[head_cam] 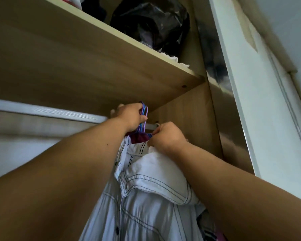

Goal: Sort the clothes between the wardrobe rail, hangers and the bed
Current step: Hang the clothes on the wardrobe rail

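The left hand (130, 117) is curled round a bunch of purple and blue hangers (144, 114) by their hooks, at the right end of the wardrobe rail (150, 126), just under the shelf (94, 70). The right hand (167, 136) pinches the collar of the white shirt (146, 188) (dark stitching), which hangs below the rail. A black bag (151, 23) sits at the shelf's right end.

bare left hand (129, 117), bare right hand (168, 137)
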